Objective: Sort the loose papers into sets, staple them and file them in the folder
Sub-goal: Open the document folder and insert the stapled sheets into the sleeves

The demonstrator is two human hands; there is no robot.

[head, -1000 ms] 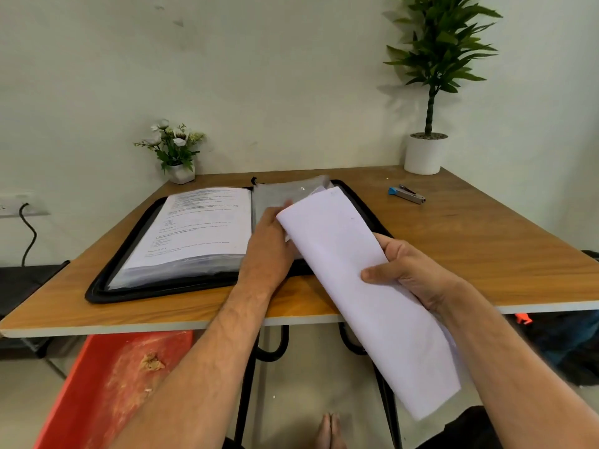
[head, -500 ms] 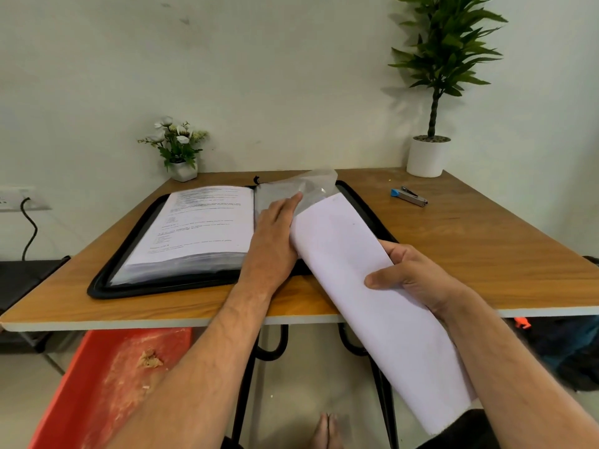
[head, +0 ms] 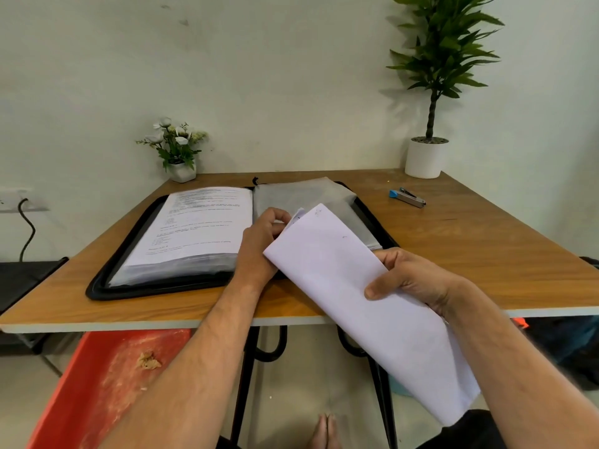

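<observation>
The curled set of white paper sheets [head: 363, 306] hangs off the desk's near edge, its top corner over the right half of the open black zip folder [head: 107, 280] and its lower end sagging below the wooden desk [head: 470, 241] toward the floor. The right hand [head: 418, 280] grips it at mid-length, thumb on top and fingers wrapped under; the left hand [head: 259, 244] has its fingers curled at the set's top corner, seemingly pinching either that corner or the grey clear sleeve [head: 301, 196] beneath — I cannot tell which. The risk, as I judge it: if the sleeve mouth is not held apart, the corner will butt its edge and crumple, and the bowed, one-handed hold could let sheets fan or slip. The small blue-and-silver stapler [head: 407, 197] lies at two o'clock from the folder, well apart. Against the earlier frame, the left fingers lay flat on the sleeve and now are bunched at the corner, and the paper's top has drawn nearer the person.
</observation>
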